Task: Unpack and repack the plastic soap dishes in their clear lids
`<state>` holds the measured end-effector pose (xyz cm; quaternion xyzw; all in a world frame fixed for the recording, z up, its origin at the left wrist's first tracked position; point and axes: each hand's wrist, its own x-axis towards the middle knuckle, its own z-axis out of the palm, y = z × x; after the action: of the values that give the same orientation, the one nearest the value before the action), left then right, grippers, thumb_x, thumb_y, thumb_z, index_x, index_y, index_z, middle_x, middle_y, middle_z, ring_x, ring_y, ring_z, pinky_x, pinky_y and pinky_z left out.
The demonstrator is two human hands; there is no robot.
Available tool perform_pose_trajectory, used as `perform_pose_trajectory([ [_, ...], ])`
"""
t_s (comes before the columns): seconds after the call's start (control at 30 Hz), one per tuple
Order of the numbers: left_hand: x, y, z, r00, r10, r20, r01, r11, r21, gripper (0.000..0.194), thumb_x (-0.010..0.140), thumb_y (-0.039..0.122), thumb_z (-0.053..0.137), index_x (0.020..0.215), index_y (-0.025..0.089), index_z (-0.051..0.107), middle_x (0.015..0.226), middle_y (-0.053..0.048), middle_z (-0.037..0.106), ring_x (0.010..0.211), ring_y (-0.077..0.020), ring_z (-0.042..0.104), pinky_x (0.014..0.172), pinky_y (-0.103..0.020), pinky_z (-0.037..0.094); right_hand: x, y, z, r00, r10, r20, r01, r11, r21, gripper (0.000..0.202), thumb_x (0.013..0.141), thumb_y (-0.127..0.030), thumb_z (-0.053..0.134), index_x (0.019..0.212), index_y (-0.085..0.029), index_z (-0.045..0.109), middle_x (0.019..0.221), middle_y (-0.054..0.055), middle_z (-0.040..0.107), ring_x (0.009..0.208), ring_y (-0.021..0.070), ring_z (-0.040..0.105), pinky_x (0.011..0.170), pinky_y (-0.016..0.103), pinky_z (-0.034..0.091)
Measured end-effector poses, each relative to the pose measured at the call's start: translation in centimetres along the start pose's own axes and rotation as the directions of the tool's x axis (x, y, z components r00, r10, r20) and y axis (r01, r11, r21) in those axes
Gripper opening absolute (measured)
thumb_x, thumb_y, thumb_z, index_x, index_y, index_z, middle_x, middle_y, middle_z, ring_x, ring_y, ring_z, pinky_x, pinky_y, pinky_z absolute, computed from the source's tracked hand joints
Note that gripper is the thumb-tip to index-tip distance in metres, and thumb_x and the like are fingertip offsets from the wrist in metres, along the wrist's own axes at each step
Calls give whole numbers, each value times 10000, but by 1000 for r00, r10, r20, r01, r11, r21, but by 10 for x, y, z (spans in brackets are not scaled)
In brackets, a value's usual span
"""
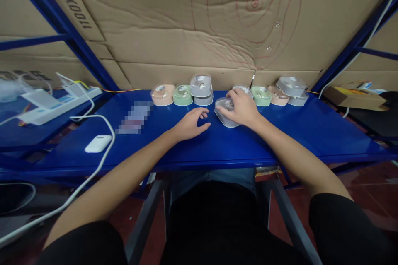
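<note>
My right hand [241, 107] has its fingers curled over a grey plastic box with a clear lid [226, 118], near the middle of the table. Whether that box rests on the tabletop or is slightly raised, I cannot tell. Partly hidden behind the same hand is another lidded box [243, 88]. To the left, my left hand [190, 125] hovers over the blue surface with thumb and fingers apart, holding nothing. Beyond it stand a peach box [162, 96], a green box [182, 96] and a grey box [201, 85] stacked on another grey box [203, 99].
Right of my right hand stand a green box [261, 97], a peach box [278, 97] and two stacked grey boxes [291, 87]. A white earbud case [98, 144] and a cable [107, 149] lie at left. A cardboard wall [155, 29] closes the back of the blue table [192, 153].
</note>
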<state>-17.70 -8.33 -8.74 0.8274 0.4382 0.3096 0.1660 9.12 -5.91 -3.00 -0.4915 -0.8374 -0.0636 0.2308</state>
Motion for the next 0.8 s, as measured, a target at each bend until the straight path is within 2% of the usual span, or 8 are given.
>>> perform_pose_trajectory([
  [0.07,-1,0,0,1000,-14,1,14,1000,-1,583,988,502,789,1466,201,645,1359,-171,793,1268,-355,788,1164,-596,641,-4,-7,-1,985,156,71,-152,986,-63,802,999,-761,699,1489,-126,706,1483,296,725,1332,512,710,1057,603,602],
  [0.13,-1,0,0,1000,-30,5,30,999,-13,739,942,547,859,1539,200,597,1444,-191,771,1342,-380,767,1199,-614,622,-7,-10,0,952,211,220,-199,977,-75,901,944,-760,785,1567,-121,661,1504,312,718,1289,523,744,1021,614,628],
  [0.23,-1,0,-2,999,-45,19,45,998,-51,1033,809,591,997,1642,217,514,1579,-220,719,1483,-436,706,1279,-658,564,-9,-5,0,935,-45,352,7,994,110,931,886,-655,892,1632,-169,619,1540,267,714,1310,489,757,1054,609,648],
  [0.3,-1,-1,-3,999,-24,40,28,996,-87,1175,734,584,1058,1690,231,472,1648,-241,684,1548,-468,669,1319,-681,527,-9,2,0,897,-291,332,193,935,297,991,859,-612,936,1701,-241,569,1624,210,681,1425,453,714,1137,593,636],
  [0.37,-1,-1,-5,998,7,70,2,992,-125,1233,714,568,1079,1718,238,445,1687,-254,663,1576,-482,654,1332,-684,517,-9,9,1,869,-400,292,270,877,398,1050,857,-619,952,1754,-284,522,1672,177,655,1502,424,671,1199,577,614],
  [0.53,-1,1,-6,994,-10,106,28,985,-168,1219,749,552,1055,1736,233,415,1674,-258,673,1565,-474,670,1324,-679,526,-7,14,5,897,-325,301,202,905,375,1016,869,-672,940,1720,-246,585,1509,188,742,1342,438,737,1095,603,645],
  [0.67,-1,2,-5,995,-37,97,54,981,-184,1263,713,586,1067,1725,209,412,1625,-259,681,1523,-464,688,1299,-656,550,-1,18,-2,898,-365,246,241,875,420,988,871,-695,940,1679,-229,617,1465,174,765,1328,412,738,1150,590,619],
  [0.8,-2,3,-13,994,-31,109,44,991,-126,1231,699,589,1059,1699,217,446,1542,-215,709,1451,-454,713,1248,-633,584,3,35,-14,953,-191,237,130,959,251,1000,936,-739,882,1699,-162,590,1556,245,731,1370,451,733,1159,581,611],
])
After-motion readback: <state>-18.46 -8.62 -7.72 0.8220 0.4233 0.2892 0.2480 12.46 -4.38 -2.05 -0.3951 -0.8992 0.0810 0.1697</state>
